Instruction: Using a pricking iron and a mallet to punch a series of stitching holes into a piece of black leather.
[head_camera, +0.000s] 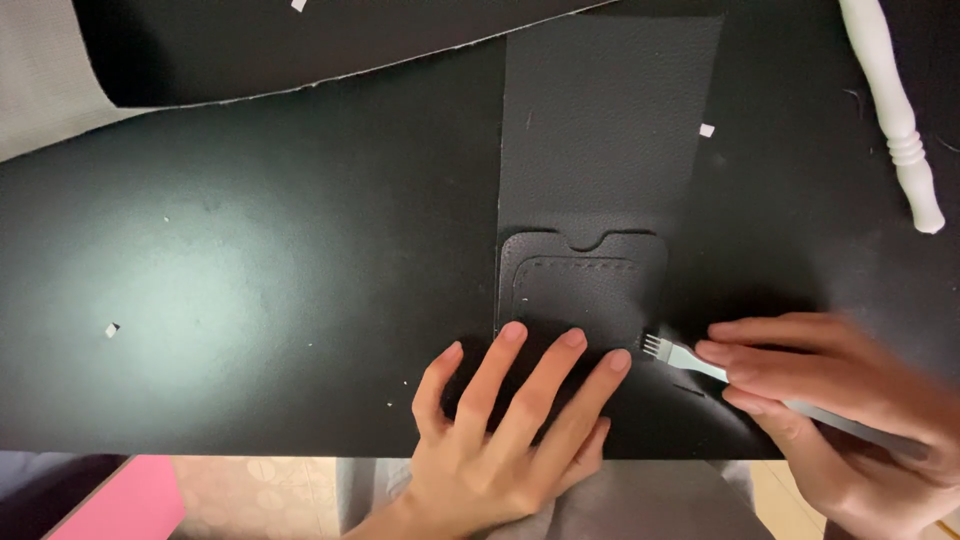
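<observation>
While pinning leather (585, 300) (left hand (510, 420))

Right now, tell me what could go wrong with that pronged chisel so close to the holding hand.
1. The left hand presses flat on the black leather pocket piece, and its fingers lie right beside the pronged chisel; a slip could jab them.
2. The right hand looks blurred, so the prongs may land off the punched hole line.
3. The white mallet lies near the mat's far edge and might roll.
</observation>
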